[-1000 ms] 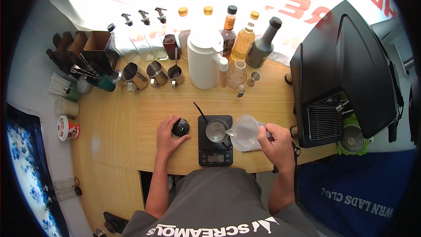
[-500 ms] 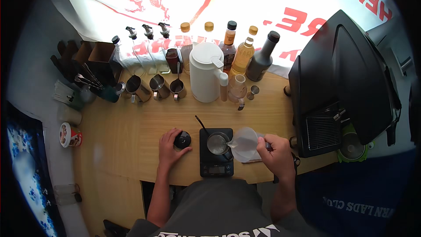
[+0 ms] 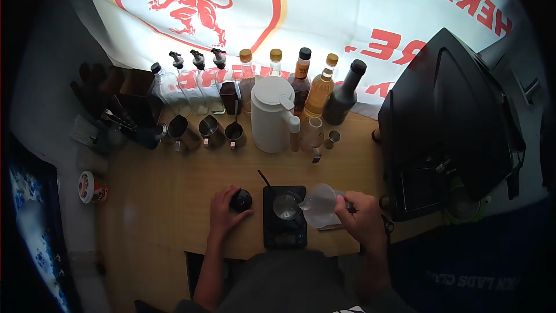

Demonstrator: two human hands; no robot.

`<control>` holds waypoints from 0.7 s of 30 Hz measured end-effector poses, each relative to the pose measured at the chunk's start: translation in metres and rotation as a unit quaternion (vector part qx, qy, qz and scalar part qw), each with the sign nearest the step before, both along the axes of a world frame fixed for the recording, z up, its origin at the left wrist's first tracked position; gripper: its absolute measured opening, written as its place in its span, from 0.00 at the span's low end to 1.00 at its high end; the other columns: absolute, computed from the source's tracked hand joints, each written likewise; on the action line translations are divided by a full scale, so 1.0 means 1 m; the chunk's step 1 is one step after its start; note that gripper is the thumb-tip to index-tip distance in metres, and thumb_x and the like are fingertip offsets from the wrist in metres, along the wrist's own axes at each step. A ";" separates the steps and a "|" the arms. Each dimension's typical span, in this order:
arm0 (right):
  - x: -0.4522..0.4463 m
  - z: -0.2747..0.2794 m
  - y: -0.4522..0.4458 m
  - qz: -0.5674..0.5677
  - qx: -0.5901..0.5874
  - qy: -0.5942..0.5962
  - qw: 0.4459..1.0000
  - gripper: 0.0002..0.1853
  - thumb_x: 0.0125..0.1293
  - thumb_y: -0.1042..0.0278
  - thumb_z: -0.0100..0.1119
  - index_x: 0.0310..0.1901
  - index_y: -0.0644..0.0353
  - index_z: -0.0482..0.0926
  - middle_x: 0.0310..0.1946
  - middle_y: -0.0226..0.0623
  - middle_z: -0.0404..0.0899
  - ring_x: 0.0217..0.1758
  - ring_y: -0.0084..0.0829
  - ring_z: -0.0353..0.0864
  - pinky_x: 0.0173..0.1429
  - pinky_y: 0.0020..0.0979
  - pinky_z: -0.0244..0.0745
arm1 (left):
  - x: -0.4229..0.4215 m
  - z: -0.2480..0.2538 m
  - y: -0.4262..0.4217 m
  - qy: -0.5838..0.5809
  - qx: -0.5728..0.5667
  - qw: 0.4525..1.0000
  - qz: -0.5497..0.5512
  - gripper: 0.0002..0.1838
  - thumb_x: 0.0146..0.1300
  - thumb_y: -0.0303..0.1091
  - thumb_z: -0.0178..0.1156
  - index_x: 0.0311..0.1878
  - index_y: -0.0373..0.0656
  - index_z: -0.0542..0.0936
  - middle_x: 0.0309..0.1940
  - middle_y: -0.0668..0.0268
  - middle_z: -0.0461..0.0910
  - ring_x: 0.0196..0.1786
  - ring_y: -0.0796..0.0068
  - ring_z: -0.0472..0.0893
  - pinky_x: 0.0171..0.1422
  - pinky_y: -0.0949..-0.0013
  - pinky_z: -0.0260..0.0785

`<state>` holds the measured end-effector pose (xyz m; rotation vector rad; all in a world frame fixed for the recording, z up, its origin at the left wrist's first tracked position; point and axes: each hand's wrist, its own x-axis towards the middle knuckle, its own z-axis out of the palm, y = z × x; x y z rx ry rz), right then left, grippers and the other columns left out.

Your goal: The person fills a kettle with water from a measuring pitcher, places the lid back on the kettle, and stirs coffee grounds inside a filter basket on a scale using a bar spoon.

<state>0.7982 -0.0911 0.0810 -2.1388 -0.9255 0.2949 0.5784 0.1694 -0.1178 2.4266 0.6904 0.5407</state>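
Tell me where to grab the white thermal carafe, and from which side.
Probably the handle of the white thermal carafe, from the near-right side: it juts that way from the upright body. Bottles crowd behind; the glass jug close by may limit finger room.

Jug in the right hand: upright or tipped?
Tipped. The right hand holds the jug slanted, its spout at the rim of the cup on the scale. How full it is, cannot tell.

Cup (image 3: pixel 286 205) on scale (image 3: pixel 284 236); pitcher (image 3: pixel 321 207) to right
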 end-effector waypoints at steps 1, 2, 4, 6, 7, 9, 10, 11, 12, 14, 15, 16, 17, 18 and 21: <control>0.000 0.000 0.000 0.001 -0.002 0.000 1.000 0.19 0.69 0.60 0.62 0.24 0.65 0.75 0.18 0.45 0.73 0.25 0.44 0.74 0.34 0.42 0.70 | 0.000 -0.001 0.000 -0.001 0.001 1.000 0.000 0.44 0.42 0.50 0.82 0.64 0.47 0.77 0.64 0.59 0.77 0.68 0.54 0.73 0.74 0.52 0.61; 0.000 0.000 0.000 0.001 -0.002 -0.001 1.000 0.19 0.69 0.60 0.62 0.24 0.65 0.75 0.18 0.45 0.73 0.25 0.44 0.74 0.34 0.42 0.70 | 0.000 -0.003 0.001 0.000 0.006 1.000 0.002 0.44 0.42 0.50 0.83 0.64 0.47 0.77 0.64 0.59 0.77 0.68 0.54 0.74 0.74 0.52 0.62; 0.000 0.001 0.001 -0.001 -0.008 0.002 1.000 0.19 0.69 0.59 0.62 0.25 0.65 0.76 0.19 0.44 0.74 0.25 0.44 0.75 0.35 0.42 0.71 | -0.001 -0.005 0.001 0.001 0.012 1.000 0.003 0.44 0.43 0.50 0.83 0.64 0.47 0.77 0.64 0.59 0.77 0.68 0.54 0.74 0.74 0.52 0.62; 0.000 -0.001 0.002 0.005 0.014 -0.014 1.000 0.18 0.69 0.61 0.62 0.24 0.66 0.75 0.18 0.44 0.73 0.22 0.39 0.73 0.31 0.39 0.68 | -0.002 -0.006 0.001 -0.011 0.005 1.000 -0.002 0.44 0.43 0.50 0.83 0.64 0.47 0.77 0.64 0.58 0.77 0.68 0.54 0.74 0.74 0.52 0.62; 0.000 -0.002 0.003 0.011 0.034 -0.029 0.999 0.18 0.69 0.64 0.62 0.24 0.67 0.74 0.17 0.44 0.71 0.19 0.34 0.71 0.27 0.37 0.65 | -0.001 -0.005 0.002 -0.011 0.007 1.000 -0.003 0.44 0.43 0.50 0.83 0.64 0.47 0.77 0.64 0.58 0.77 0.68 0.54 0.74 0.74 0.52 0.62; 0.000 -0.001 0.003 0.013 0.036 -0.024 0.999 0.19 0.69 0.64 0.62 0.24 0.67 0.74 0.17 0.44 0.71 0.19 0.34 0.71 0.27 0.37 0.65 | 0.000 -0.004 0.002 -0.010 0.008 1.000 -0.004 0.45 0.40 0.48 0.84 0.64 0.46 0.77 0.63 0.56 0.78 0.68 0.51 0.75 0.74 0.51 0.63; 0.000 -0.001 0.003 0.016 0.037 -0.019 0.999 0.19 0.69 0.63 0.62 0.23 0.67 0.74 0.17 0.44 0.71 0.20 0.34 0.71 0.27 0.37 0.65 | 0.000 -0.004 0.002 -0.012 0.010 1.000 -0.005 0.45 0.40 0.48 0.84 0.64 0.46 0.77 0.63 0.56 0.78 0.68 0.51 0.75 0.74 0.51 0.63; 0.000 -0.001 0.003 0.016 0.038 -0.021 0.999 0.19 0.69 0.63 0.62 0.23 0.67 0.74 0.17 0.44 0.71 0.20 0.34 0.71 0.27 0.37 0.65 | 0.000 -0.004 0.001 -0.012 0.012 1.000 -0.004 0.45 0.40 0.48 0.84 0.64 0.46 0.77 0.64 0.55 0.78 0.68 0.51 0.75 0.74 0.51 0.63; 0.000 -0.002 0.003 0.017 0.039 -0.026 0.999 0.19 0.69 0.63 0.62 0.23 0.67 0.74 0.17 0.44 0.71 0.19 0.34 0.71 0.27 0.37 0.65 | 0.000 -0.004 0.002 -0.013 0.015 1.000 -0.003 0.45 0.40 0.48 0.84 0.64 0.46 0.77 0.64 0.55 0.77 0.68 0.51 0.75 0.75 0.51 0.63; 0.000 0.000 0.003 0.017 0.041 -0.032 0.998 0.19 0.69 0.63 0.62 0.23 0.67 0.74 0.17 0.44 0.71 0.19 0.34 0.71 0.27 0.37 0.65 | 0.000 -0.004 0.002 -0.013 0.016 1.000 -0.004 0.45 0.40 0.48 0.85 0.64 0.46 0.77 0.64 0.55 0.77 0.68 0.51 0.74 0.75 0.51 0.63; 0.000 0.003 0.003 0.012 0.012 -0.011 1.000 0.18 0.69 0.61 0.61 0.25 0.67 0.76 0.19 0.45 0.74 0.23 0.41 0.74 0.32 0.40 0.69 | 0.000 -0.004 0.002 -0.012 0.016 1.000 -0.005 0.45 0.40 0.48 0.85 0.64 0.46 0.77 0.64 0.55 0.77 0.68 0.51 0.74 0.75 0.51 0.63; 0.000 0.005 0.002 0.006 -0.018 0.011 1.000 0.18 0.69 0.58 0.61 0.28 0.66 0.78 0.21 0.46 0.77 0.28 0.47 0.78 0.37 0.43 0.73 | -0.001 -0.005 0.002 -0.013 0.017 1.000 -0.006 0.45 0.40 0.48 0.85 0.64 0.46 0.77 0.64 0.55 0.77 0.68 0.51 0.74 0.75 0.51 0.63; 0.000 0.005 0.002 0.006 -0.017 0.009 1.000 0.18 0.69 0.58 0.61 0.28 0.66 0.78 0.21 0.46 0.77 0.28 0.47 0.78 0.37 0.43 0.73 | -0.001 -0.007 0.002 -0.013 0.021 1.000 -0.006 0.45 0.40 0.50 0.84 0.64 0.46 0.77 0.64 0.56 0.77 0.68 0.52 0.74 0.74 0.51 0.62; 0.000 0.005 0.002 0.007 -0.019 0.012 1.000 0.18 0.69 0.58 0.61 0.28 0.66 0.78 0.21 0.46 0.77 0.28 0.47 0.78 0.37 0.43 0.73 | -0.001 -0.007 0.002 -0.013 0.025 1.000 -0.006 0.45 0.41 0.51 0.83 0.63 0.46 0.77 0.64 0.57 0.77 0.68 0.54 0.75 0.72 0.52 0.62; -0.001 0.006 0.002 0.008 -0.021 0.021 1.000 0.18 0.69 0.58 0.61 0.28 0.66 0.79 0.21 0.46 0.77 0.28 0.47 0.78 0.37 0.43 0.73 | -0.001 -0.006 0.002 -0.013 0.023 1.000 -0.004 0.45 0.41 0.52 0.83 0.63 0.46 0.77 0.64 0.58 0.77 0.68 0.54 0.75 0.73 0.52 0.62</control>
